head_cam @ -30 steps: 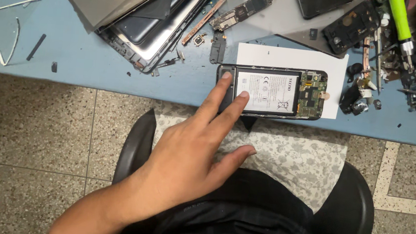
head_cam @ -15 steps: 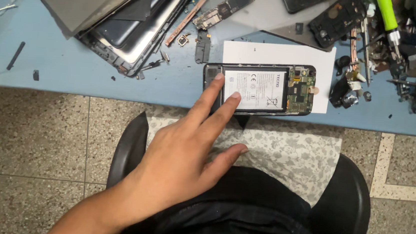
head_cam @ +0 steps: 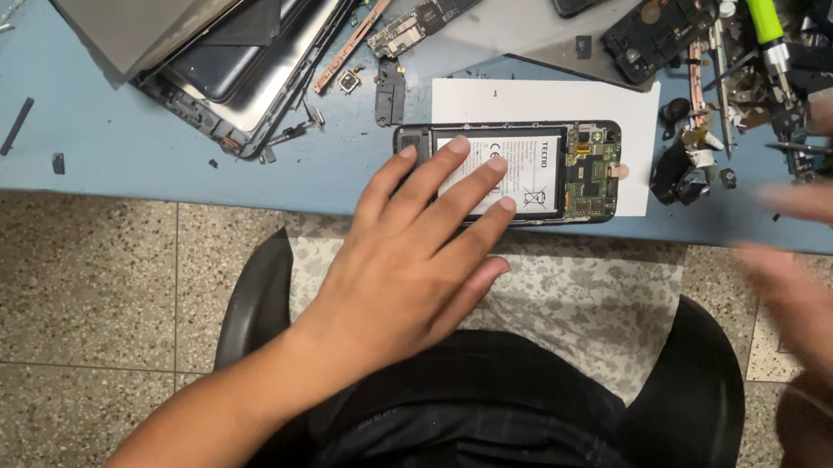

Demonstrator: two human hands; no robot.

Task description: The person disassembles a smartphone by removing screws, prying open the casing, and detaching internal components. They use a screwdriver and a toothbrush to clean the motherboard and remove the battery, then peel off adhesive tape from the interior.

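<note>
Right hand [head_cam: 832, 301] newly in view, blurred, spread; left hand [head_cam: 415, 254] spread on opened phone [head_cam: 543, 170]; blue bench [head_cam: 142, 155].

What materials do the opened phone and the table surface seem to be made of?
Opened phone: black frame, probably plastic, matte; green circuit board with small metal parts; white-labelled battery under the left hand. Table: smooth light blue top, perhaps laminate or paint; I cannot tell which.
</note>
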